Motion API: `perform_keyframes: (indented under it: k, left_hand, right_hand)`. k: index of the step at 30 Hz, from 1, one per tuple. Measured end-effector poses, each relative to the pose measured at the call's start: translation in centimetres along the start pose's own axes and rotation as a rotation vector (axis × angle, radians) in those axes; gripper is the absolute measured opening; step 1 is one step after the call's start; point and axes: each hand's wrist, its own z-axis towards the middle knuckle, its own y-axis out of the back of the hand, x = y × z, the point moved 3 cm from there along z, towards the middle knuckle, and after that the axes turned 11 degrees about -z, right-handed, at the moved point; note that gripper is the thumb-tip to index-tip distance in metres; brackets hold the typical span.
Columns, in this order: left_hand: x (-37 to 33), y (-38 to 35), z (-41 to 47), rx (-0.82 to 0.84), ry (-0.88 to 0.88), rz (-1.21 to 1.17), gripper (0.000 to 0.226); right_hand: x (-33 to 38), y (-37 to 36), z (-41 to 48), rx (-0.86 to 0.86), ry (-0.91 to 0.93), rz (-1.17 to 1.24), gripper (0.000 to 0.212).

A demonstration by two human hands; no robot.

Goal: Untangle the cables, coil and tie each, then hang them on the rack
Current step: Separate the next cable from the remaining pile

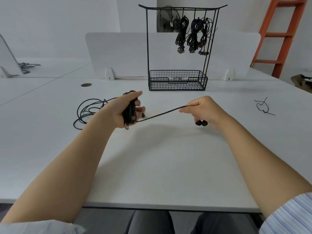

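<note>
Leftmost, a loose black cable (87, 110) lies in slack loops on the white table (168, 166), just outside your left hand (118, 114) and leading toward it; whether it joins what that hand holds cannot be told. Your left hand is clenched round a coiled bundle (129, 114) of black cord, thumb stretched forward over its top, a small plug end showing beneath the fist. From the bundle a single strand (160, 114) runs taut, rising slightly, to your right hand (204, 110), which pinches it between thumb and forefinger. Two dark earbuds (201, 123) hang just under that hand's curled fingers.

Beyond the gap between your hands, well apart from both, stands the black wire rack (147, 48). It has a basket (177, 80) at its base, and three tied cable bundles (192, 36) hang from the right half of its top bar. Well to the right of your right hand a thin knotted tie (262, 107) lies on the table. A broad stretch of tabletop runs from your hands back to the near edge (168, 206), beneath both forearms.
</note>
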Motion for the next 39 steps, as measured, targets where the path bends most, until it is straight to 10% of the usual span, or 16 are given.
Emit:
perform_keyframes:
  k: [18, 30, 39]
  left_hand:
    - [2.0, -2.8, -0.6, -0.012, -0.198, 1.218, 0.051]
    - [0.5, -2.0, -0.1, 0.105, -0.305, 0.369, 0.052]
    - [0.5, -1.8, -0.2, 0.046, -0.356, 0.274, 0.046]
  right_hand:
    - [1.4, -1.4, -0.5, 0.065, 0.029, 0.096, 0.010]
    - [0.0, -0.6, 0.4, -0.109, 0.048, 0.221, 0.013]
    - [2.9, -2.6, -0.7, -0.129, 0.127, 0.292, 0.017]
